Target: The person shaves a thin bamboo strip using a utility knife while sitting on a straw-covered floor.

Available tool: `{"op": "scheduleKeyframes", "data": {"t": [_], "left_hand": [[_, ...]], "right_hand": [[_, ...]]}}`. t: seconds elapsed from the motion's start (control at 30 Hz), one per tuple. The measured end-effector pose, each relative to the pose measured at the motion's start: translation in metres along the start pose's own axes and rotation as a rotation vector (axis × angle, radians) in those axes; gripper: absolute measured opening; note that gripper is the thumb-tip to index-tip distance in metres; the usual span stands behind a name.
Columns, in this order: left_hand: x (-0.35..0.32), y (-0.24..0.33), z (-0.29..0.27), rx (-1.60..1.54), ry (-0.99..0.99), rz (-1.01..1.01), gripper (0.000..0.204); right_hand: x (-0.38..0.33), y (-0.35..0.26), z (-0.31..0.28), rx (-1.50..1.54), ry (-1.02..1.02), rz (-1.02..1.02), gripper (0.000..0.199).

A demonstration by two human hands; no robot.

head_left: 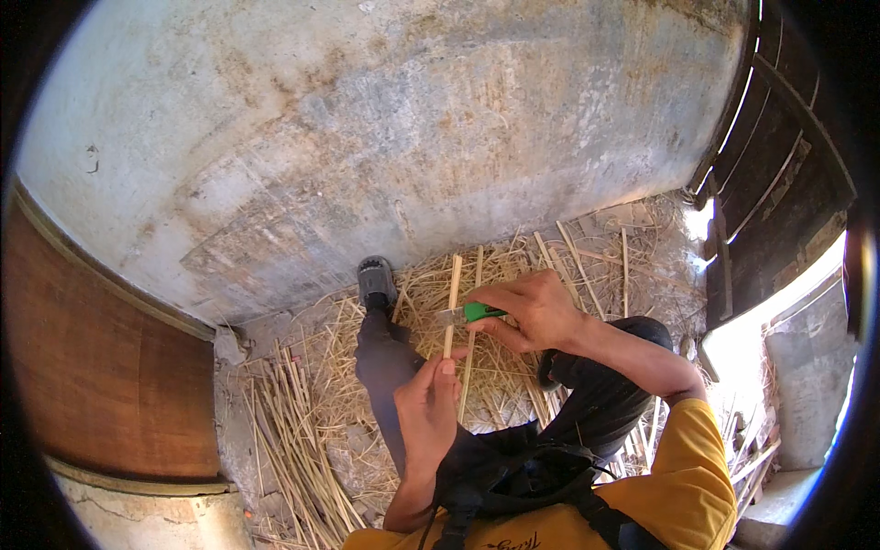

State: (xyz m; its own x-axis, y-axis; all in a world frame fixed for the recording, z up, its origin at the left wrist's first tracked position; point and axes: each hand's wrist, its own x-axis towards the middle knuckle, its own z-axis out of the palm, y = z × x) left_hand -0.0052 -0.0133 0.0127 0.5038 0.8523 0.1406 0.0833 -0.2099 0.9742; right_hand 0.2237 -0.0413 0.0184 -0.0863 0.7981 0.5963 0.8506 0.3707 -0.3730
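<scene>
Pinched between the thumb and fingers of my left hand (431, 396) is a pale bamboo strip (455, 282), which points up toward the wall. My right hand (536, 312) grips a green utility knife (483, 312). Its blade (450, 317) lies across the strip, a little above my left fingertips. A second thin strip (472, 367) runs just right of the held one, beneath my hands. The fingers under the knife handle are partly hidden.
Shavings (422, 302) and loose strips cover the floor around my legs. A bundle of long strips (298, 449) lies at the lower left. A stained wall (412, 147) rises ahead, with a brown wooden panel (110, 357) at left and dark boards (779, 156) at right.
</scene>
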Motion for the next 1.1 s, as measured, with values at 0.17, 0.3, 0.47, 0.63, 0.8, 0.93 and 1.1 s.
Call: {"op": "scheduleKeyframes", "data": {"t": [0.17,0.3,0.47,0.63,0.8,0.93,1.1], "left_hand": [[-0.003,-0.005,-0.002,-0.044,0.005,-0.029,0.029],[-0.003,-0.007,-0.005,-0.070,-0.001,-0.059,0.030],[-0.027,-0.009,-0.014,0.009,-0.118,-0.089,0.032],[-0.008,-0.022,-0.023,-0.154,-0.147,-0.130,0.040],[-0.004,-0.016,-0.023,-0.277,-0.251,-0.235,0.043],[-0.003,-0.014,-0.018,-0.276,-0.288,-0.248,0.042],[-0.002,-0.006,-0.011,-0.149,-0.277,-0.221,0.033]], "right_hand": [[0.005,0.019,0.002,-0.028,0.088,0.121,0.033],[0.010,0.019,-0.001,-0.012,0.092,0.090,0.034],[0.037,0.064,-0.047,-0.076,0.128,0.700,0.038],[0.026,0.041,-0.038,0.255,0.127,0.572,0.037],[0.022,0.020,-0.008,0.887,-0.048,0.517,0.033],[0.024,0.012,-0.010,0.849,-0.136,0.510,0.027],[0.022,0.017,-0.017,0.883,-0.077,0.556,0.019]]}}
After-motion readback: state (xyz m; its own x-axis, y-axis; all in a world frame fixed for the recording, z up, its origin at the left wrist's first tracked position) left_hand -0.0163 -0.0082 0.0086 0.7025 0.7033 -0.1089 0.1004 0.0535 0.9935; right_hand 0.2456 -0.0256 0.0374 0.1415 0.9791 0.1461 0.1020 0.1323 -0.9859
